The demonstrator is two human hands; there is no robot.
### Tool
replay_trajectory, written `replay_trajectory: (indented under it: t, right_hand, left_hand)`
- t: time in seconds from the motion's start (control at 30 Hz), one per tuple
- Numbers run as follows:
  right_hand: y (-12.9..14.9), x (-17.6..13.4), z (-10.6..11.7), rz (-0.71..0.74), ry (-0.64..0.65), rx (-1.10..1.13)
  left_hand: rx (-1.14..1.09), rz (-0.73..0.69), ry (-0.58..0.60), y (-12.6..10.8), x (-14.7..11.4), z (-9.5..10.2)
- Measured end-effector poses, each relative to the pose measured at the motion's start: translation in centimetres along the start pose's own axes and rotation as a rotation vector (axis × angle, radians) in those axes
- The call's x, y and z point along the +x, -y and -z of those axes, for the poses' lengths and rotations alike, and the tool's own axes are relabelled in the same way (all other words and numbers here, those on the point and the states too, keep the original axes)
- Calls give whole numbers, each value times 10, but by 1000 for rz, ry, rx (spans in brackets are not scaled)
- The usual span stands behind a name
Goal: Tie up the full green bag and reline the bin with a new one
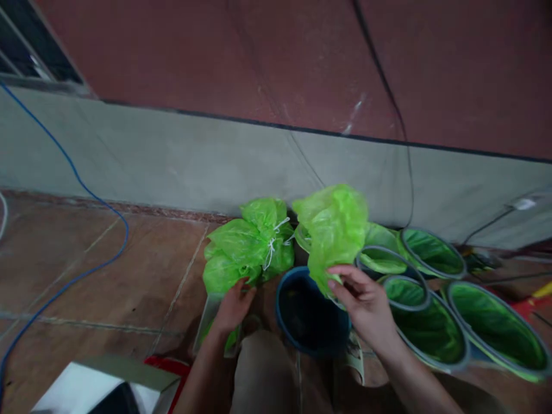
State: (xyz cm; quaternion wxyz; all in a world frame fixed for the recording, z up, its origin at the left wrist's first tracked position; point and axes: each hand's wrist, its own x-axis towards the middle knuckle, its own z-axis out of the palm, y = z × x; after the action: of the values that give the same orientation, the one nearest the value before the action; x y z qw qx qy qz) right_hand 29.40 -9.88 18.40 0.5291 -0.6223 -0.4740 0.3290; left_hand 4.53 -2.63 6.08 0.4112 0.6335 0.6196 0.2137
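Observation:
A light green plastic bag is pinched near its lower edge between the thumb and fingers of my right hand. It hangs puffed out above the right part of a dark blue bucket. My left hand is beside a heap of green plastic bags, with thumb and fingers apart. Whether its fingertips touch the heap is hard to tell. White drawstrings hang from the heap. Under my left hand lies a pale tray with some green in it.
Several grey-rimmed bins lined with green bags stand to the right. A white box with a dark object on it is at the lower left. A blue cable crosses the tiled floor. The wall closes off the back.

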Motion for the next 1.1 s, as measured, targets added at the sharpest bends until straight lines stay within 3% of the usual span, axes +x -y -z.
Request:
replay_trajectory:
  t: [0.07,0.13,0.2,0.27,0.37,0.53,0.67,0.77,0.83,0.93,1.0,1.1]
  right_hand:
    - [15,-13,2,-34,-22,68]
    - [30,-24,4,-70,-49,157]
    - [44,-34,12,-85,-55,239]
    - [53,-42,26,-63,-55,275]
    - [57,-50,60,55,-86,178]
    - [41,-64,116,274,-243,-351]
    - [18,-74,138,280,-438,-797]
    - [-4,-79,149,182,-524,-888]
    - [-21,-80,153,84,-503,-749]
    - [-43,-83,150,-111,-227,-217]
    - [-53,-86,145,-223,-97,140]
    - [-55,-92,146,-287,-228,371]
  left_hand:
    - [-170,-325,88,-59,-28,9]
    - [-179,-550,164,-110,-59,4]
    - [-162,-599,179,-144,-86,-13]
    - [-153,-538,79,-161,-102,-33]
    - [-148,-474,-70,-166,-108,-45]
    - [-50,-462,-205,-165,-113,-27]
    - [-85,-503,-236,-170,-130,-15]
    - [-166,-522,-331,-175,-145,-9]
    - [-244,-512,-354,-177,-153,-4]
    - [-301,-537,-334,-175,-159,7]
    - [-258,-586,-397,-168,-158,16]
    - [-99,-580,-587,-150,-152,34]
